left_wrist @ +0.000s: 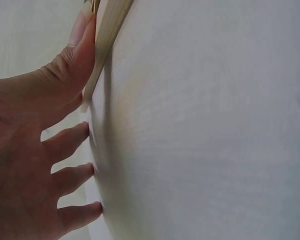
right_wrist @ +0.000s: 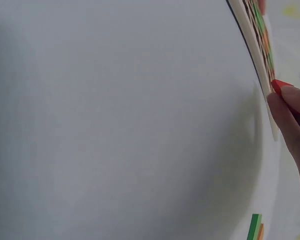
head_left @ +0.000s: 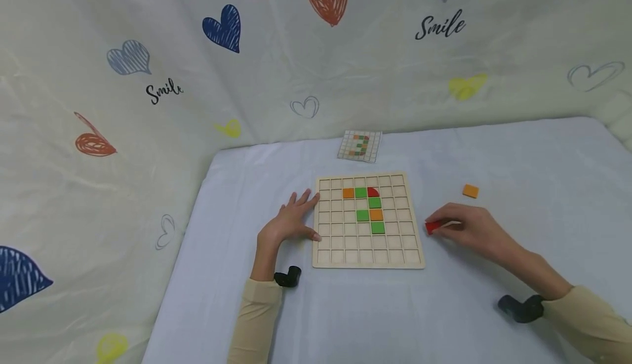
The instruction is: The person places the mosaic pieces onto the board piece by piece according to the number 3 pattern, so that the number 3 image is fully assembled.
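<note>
A wooden grid board (head_left: 344, 256) lies on the white cloth with orange, green and red tiles in several of its cells. My left hand (head_left: 291, 222) spreads its fingers at the board's left edge, thumb and a fingertip touching the rim. In the left wrist view the thumb (left_wrist: 72, 62) lies against the board's side and the other fingertips reach down to the cloth. Just off the board's right edge, my right hand (head_left: 471, 229) pinches a small red tile (head_left: 432, 226) between thumb and fingers. That red tile (right_wrist: 280, 85) shows partly in the right wrist view.
A small pattern card (head_left: 359, 146) with a coloured grid lies behind the board. An orange tile (head_left: 470, 191) sits on the cloth beyond my right hand. At the bottom of the right wrist view, a green tile (right_wrist: 253, 227) stands out. A heart-printed sheet (head_left: 266, 68) hangs behind.
</note>
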A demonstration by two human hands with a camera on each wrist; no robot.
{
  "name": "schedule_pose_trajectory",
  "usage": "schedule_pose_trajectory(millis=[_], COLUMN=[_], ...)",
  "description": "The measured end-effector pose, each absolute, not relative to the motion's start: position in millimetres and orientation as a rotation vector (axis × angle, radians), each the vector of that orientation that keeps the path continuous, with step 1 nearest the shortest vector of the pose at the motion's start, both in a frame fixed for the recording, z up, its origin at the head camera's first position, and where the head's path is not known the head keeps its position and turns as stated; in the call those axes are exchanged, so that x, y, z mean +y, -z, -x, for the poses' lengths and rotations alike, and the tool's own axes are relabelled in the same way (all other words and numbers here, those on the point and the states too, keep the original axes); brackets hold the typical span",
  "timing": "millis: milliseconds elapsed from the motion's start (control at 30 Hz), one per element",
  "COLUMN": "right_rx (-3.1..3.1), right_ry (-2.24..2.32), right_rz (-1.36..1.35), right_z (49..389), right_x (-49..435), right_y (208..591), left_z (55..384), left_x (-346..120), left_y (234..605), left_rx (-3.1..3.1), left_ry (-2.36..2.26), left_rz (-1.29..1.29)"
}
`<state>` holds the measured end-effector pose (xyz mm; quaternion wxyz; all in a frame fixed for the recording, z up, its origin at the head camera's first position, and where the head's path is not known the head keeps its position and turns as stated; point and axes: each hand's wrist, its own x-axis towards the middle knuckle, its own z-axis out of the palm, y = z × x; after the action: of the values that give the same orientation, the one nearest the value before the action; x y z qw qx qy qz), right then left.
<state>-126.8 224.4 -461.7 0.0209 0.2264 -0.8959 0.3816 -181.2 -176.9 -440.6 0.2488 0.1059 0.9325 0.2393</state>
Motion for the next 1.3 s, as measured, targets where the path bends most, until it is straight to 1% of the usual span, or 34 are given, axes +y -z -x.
schedule_pose_trajectory(millis=[233, 633, 1300], right_rx=[-2.843, -2.845, -2.839], right_ry=[-1.24, -1.289, -1.306], right_rz=[-0.694, -0.783, -1.002], right_z=[128, 133, 143], right_x=[212, 186, 151], right_y=[459, 459, 466], left_z=[182, 182, 184], left_x=[-176, -177, -176], left_y=[439, 440, 441], left_rx=[2.537, 2.538, 2.528], left_ry=[-0.655, -0.627, -0.632], left_rz=[-0.288, -0.281, -0.295])
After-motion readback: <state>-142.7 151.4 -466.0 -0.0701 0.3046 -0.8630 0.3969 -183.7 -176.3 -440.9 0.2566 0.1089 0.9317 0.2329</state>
